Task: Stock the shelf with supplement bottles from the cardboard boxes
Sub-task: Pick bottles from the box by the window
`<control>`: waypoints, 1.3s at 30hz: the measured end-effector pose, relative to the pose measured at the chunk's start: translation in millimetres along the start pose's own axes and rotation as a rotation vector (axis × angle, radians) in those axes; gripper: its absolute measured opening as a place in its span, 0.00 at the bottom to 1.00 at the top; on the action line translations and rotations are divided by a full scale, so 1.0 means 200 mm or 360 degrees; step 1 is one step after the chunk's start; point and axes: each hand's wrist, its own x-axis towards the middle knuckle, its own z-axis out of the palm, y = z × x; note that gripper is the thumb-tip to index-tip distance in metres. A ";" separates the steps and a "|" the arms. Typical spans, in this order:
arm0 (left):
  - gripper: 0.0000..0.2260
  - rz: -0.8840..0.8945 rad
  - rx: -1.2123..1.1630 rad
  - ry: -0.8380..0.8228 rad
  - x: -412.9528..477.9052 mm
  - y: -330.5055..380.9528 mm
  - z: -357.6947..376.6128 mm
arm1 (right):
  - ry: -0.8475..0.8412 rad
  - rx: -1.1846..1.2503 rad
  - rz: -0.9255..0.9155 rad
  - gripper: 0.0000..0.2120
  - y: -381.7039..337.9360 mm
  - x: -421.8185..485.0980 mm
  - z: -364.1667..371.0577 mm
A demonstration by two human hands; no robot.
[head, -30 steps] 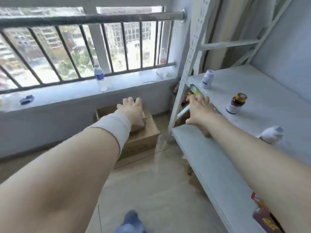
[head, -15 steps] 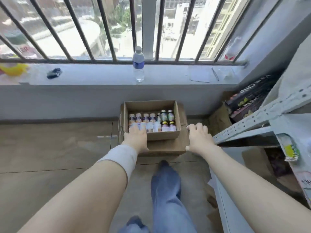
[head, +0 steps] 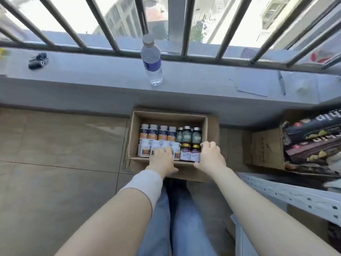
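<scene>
An open cardboard box (head: 168, 115) stands on the floor under the window ledge, on top of another flat box. It holds several supplement bottles: white ones (head: 144, 150) in the front left, blue-and-orange ones (head: 153, 133) behind, green ones (head: 187, 135) at the back right, purple gold-capped ones (head: 185, 153) in the front right. My left hand (head: 162, 159) reaches over the front wall onto the white bottles; its fingertips are hidden among them. My right hand (head: 210, 157) grips the box's front right corner, fingers curled over the right wall beside the purple bottles.
The grey metal shelf frame (head: 295, 193) runs along the lower right. Another cardboard box (head: 263, 146) with dark packets (head: 311, 141) sits right of it. A water bottle (head: 152, 60), keys (head: 37, 60), paper and a pen (head: 252, 83) lie on the ledge. My jeans-clad legs (head: 177, 218) are below.
The view swung from the shelf down to the box and closed in. My left hand moved over the front wall onto the white bottles. My right hand shifted onto the box's front right corner.
</scene>
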 end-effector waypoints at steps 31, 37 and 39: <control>0.19 -0.0089 -0.2273 -0.0049 1.12 -0.30 0.18 | 0.0374 0.0432 0.0445 0.28 0.00 1.15 0.64; 0.18 0.0009 -0.2326 -0.0105 0.87 -0.22 0.02 | 0.0136 0.0862 0.0259 0.29 0.06 0.87 0.36; 0.14 0.0096 -0.2294 -0.0146 0.70 -0.16 -0.08 | 0.0026 0.1134 0.0239 0.21 0.10 0.68 0.25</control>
